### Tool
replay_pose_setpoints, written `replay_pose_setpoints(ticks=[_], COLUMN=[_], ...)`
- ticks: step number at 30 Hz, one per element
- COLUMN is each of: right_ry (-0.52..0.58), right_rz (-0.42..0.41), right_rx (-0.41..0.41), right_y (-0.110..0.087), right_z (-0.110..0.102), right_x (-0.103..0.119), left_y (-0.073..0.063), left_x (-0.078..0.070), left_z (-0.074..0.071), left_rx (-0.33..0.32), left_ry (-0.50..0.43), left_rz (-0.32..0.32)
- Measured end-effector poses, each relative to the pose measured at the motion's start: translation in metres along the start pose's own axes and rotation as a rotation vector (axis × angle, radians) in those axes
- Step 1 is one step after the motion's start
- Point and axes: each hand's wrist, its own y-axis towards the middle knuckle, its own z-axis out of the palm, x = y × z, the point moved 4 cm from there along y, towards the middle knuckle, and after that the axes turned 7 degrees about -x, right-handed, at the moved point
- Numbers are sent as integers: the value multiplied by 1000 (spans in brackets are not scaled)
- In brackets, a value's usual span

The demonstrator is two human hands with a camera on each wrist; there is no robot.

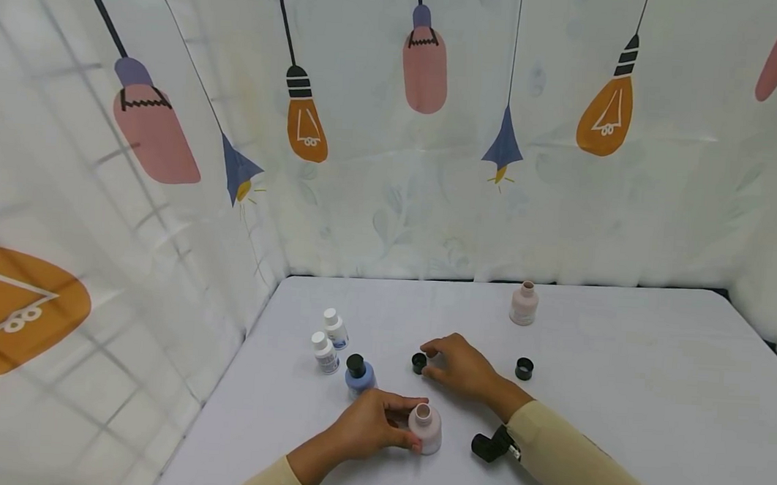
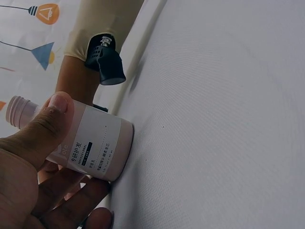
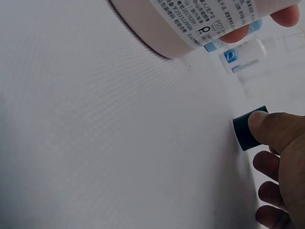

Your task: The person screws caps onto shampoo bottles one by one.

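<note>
A printed curtain (image 1: 376,220) hung behind the far edge and along the left edge of the white worktop (image 1: 618,394). The person's left hand (image 1: 368,426) was found over the near part, its grip partly closed, thumb and fingers set round the body of the near pink bottle (image 1: 427,436); that bottle stood upright without a cap, its base apparently on the worktop. The right hand (image 1: 459,367), a little nearer the far edge, had its grip almost closed, thumb and forefinger pinching the held black cap (image 1: 419,363) low over or against the surface; which of the two could not be confirmed. The far pink bottle (image 1: 524,305), also uncapped, stood upright near the middle of the far edge, well apart from both hands. The blue bottle (image 1: 360,376) stood closed just beyond the left hand. Two white bottles (image 1: 326,355), likewise closed, stood close together towards the left edge, below the far-left corner. The loose black cap (image 1: 524,368) lay between the right hand and the right edge, untouched. Progress, in this assessment: both pink bottles were open, with neither cap seated, and three bottles were closed. Whether the caps were coming off or awaiting refitting could not be established.
</note>
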Motion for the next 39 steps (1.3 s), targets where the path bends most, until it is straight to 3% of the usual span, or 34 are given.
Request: replay_pose_setpoints(ticks=[15, 21, 32, 39], right_ry=[-24, 8, 65, 74], right_rz=[57, 71, -7, 2], right_rx=[-6, -22, 4, 0], right_y=[-1, -11, -34, -50], right_z=[3, -9, -30, -38], right_x=[-3, -1, 10, 15], left_y=[-1, 0, 2, 1], left_x=[3, 5, 8, 7], left_z=[1, 1, -2, -4], left_rx=[0, 9, 8, 5], left_ry=[-20, -9, 12, 47], left_rz=[3, -5, -2, -16])
